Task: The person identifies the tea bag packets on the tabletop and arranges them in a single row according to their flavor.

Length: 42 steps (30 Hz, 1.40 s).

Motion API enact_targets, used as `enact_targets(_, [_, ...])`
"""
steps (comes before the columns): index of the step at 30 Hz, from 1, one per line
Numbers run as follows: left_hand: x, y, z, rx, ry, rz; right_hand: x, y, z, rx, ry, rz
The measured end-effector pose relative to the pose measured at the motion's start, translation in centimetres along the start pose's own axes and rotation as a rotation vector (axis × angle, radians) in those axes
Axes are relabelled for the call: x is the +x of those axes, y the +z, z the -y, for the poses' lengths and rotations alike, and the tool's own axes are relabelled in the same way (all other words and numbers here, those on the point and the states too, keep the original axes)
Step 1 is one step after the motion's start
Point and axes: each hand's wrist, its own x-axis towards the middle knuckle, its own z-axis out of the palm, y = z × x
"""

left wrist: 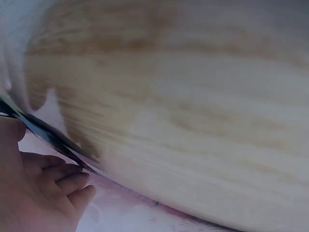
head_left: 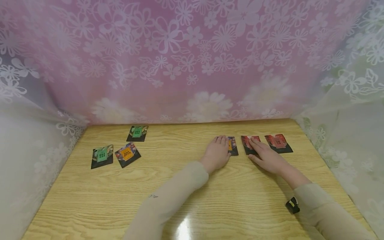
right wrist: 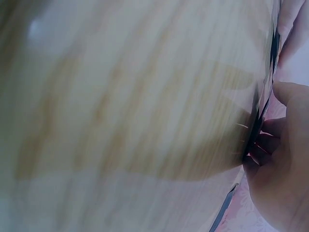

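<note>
My left hand (head_left: 216, 152) lies flat over a purple-and-orange packet (head_left: 233, 146), covering its left part. The fingers of my right hand (head_left: 268, 157) rest on a red-and-black packet (head_left: 249, 144) just beside it. A second red packet (head_left: 278, 143) lies to the right, untouched. In the left wrist view my left hand (left wrist: 46, 193) is at the edge of a dark packet (left wrist: 53, 137), seen nearly edge-on. The right wrist view has my right hand (right wrist: 280, 150) with its fingertips against a dark packet edge.
At the left lie two green packets (head_left: 137, 133) (head_left: 102, 156) and a tilted orange-and-purple packet (head_left: 127, 154). A small black object (head_left: 292, 205) is by my right sleeve. Floral curtains (head_left: 192, 66) stand behind and beside the wooden table (head_left: 168, 146).
</note>
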Motion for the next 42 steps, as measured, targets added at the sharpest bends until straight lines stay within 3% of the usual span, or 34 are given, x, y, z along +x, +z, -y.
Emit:
enact_targets(6, [-1.2, 0.3, 1.6, -0.067, 0.018, -0.079, -0.1, 0.0, 0.0, 0.002, -0.002, -0.001])
enact_targets(13, [-4.5, 1.3, 5.5, -0.130, 0.037, -0.084, -0.1, 0.0, -0.1, -0.010, -0.011, -0.003])
enact_targets(21, [-8.0, 3.3, 10.2, -0.166, -0.015, -0.138, 0.1, -0.1, 0.0, -0.016, -0.016, -0.004])
enact_targets(26, [-10.4, 4.1, 12.5, -0.212, -0.064, -0.132, -0.1, 0.0, 0.0, -0.021, -0.016, -0.010])
enact_targets(34, [-14.0, 5.3, 15.3, -0.252, -0.113, -0.151, -0.3, -0.1, 0.2, -0.017, -0.012, -0.013])
enact_targets(42, [-16.7, 6.6, 17.4, -0.253, -0.201, -0.187, -0.1, 0.0, 0.0, -0.021, -0.011, -0.006])
